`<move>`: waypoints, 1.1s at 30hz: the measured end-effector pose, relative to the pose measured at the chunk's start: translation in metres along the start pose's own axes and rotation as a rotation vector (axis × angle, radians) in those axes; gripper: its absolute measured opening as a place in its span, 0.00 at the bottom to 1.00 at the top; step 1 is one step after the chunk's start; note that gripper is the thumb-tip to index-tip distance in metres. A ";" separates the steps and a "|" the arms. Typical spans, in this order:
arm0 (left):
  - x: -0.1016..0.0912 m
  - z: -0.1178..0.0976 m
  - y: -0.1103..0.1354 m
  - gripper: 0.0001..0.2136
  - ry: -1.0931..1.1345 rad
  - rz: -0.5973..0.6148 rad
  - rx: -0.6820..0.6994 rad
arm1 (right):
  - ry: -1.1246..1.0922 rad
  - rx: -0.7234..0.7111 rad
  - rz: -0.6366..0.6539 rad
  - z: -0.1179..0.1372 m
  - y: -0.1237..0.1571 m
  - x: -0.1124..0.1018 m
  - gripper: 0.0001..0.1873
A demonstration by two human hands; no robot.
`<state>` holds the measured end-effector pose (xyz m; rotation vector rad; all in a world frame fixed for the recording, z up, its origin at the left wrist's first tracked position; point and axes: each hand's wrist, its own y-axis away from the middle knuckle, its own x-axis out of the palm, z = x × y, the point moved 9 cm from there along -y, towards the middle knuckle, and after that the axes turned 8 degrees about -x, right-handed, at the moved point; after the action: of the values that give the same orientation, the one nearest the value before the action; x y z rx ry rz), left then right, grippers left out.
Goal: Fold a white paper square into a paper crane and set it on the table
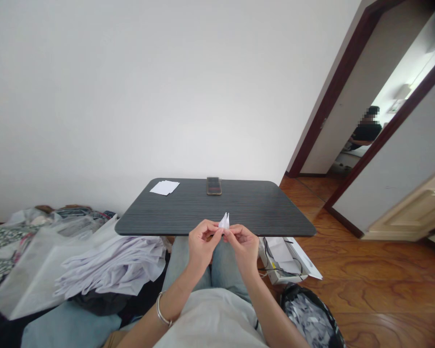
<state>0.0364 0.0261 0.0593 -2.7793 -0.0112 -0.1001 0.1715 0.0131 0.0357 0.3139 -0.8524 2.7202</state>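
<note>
A small folded piece of white paper stands up between my hands, its pointed tips upward. My left hand pinches it from the left and my right hand from the right, fingertips close together. Both hands are just above the near edge of a dark grey wood-grain table. Part of the paper is hidden by my fingers. A silver bangle circles my left wrist.
A small stack of white paper sheets and a phone lie at the table's far side. A heap of plastic-wrapped cloth is on my left, with papers and cables on the wooden floor to my right. A seated person shows through a doorway.
</note>
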 end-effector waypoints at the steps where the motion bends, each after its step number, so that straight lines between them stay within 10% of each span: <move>1: 0.000 0.002 0.000 0.07 0.017 -0.009 -0.014 | 0.004 -0.002 -0.001 0.000 0.000 0.000 0.08; 33: -0.003 0.023 -0.004 0.06 0.133 -0.007 -0.224 | -0.019 0.017 0.026 -0.006 0.001 0.003 0.09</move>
<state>0.0346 0.0380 0.0394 -2.9895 0.0254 -0.3053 0.1682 0.0162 0.0316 0.3344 -0.8440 2.7546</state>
